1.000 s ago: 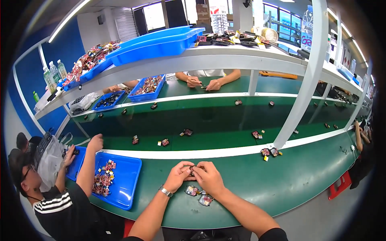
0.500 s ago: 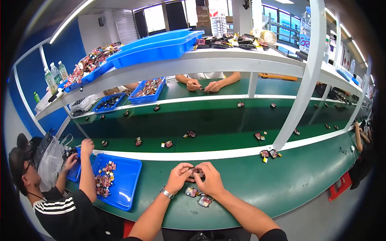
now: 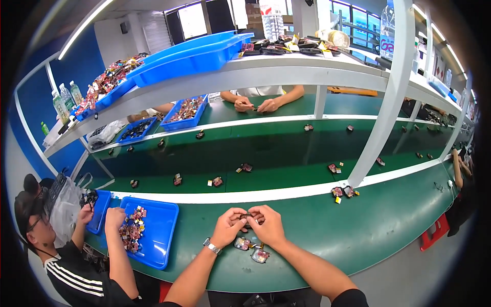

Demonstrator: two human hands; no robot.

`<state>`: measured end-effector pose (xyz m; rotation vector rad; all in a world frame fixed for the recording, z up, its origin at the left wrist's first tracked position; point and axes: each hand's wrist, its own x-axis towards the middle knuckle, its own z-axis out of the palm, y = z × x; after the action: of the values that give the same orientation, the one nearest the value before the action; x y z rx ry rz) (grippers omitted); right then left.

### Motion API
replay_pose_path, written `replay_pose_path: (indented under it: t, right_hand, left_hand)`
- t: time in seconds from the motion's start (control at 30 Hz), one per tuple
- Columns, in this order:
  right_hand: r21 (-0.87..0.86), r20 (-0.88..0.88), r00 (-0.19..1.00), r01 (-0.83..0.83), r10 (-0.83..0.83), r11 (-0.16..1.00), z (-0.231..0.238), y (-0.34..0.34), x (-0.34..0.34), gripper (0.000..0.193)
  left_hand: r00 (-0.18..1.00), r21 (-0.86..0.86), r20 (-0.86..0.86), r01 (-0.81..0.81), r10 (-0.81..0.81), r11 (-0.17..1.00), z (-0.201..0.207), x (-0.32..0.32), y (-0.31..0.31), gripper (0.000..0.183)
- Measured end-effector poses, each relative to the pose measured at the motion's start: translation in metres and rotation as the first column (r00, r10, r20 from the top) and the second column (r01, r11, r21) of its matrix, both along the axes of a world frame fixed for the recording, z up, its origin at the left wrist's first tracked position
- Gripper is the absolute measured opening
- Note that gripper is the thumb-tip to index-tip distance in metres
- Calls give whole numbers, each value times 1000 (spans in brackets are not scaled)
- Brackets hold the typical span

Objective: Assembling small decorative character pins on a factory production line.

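Above the green worktop, my left hand (image 3: 228, 228) and my right hand (image 3: 268, 226) meet, with fingers and thumbs closed on a small dark electronic module (image 3: 246, 216). Most of that module is hidden by the fingers. Just below my hands lie two similar modules (image 3: 242, 243) (image 3: 260, 255), with dark casings, reddish circuit parts and small pale and yellow tabs. They rest apart from my hands, close together on the worktop.
A blue tray (image 3: 164, 236) with a heap of reddish circuit pieces stands at left, beside a co-worker (image 3: 76, 261). Several modules lie along the green belt (image 3: 286, 179). A white post (image 3: 381, 102) and shelf edge (image 3: 255, 71) rise ahead. Opposite, another person's hands (image 3: 255, 105) work.
The co-worker's raised hand at left has come down to the blue tray. Modules on the near belt have shifted slightly right. My hands stay together, their fingers shifting slightly around the module.
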<state>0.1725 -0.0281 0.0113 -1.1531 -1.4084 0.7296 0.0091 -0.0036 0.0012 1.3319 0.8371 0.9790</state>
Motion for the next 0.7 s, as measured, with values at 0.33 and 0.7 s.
replay_pose_path:
  t: [0.33, 0.7]
  right_hand:
    - [-57, 18, 999, -28, 29, 998, 1, -1, 4, 18]
    - [-14, 96, 894, 441, -438, 898, -22, 106, 94, 22]
  left_hand:
    - [998, -33, -55, -12, 10, 999, -3, 1, -1, 21]
    - [991, 38, 44, -126, 124, 991, -4, 2, 6, 23]
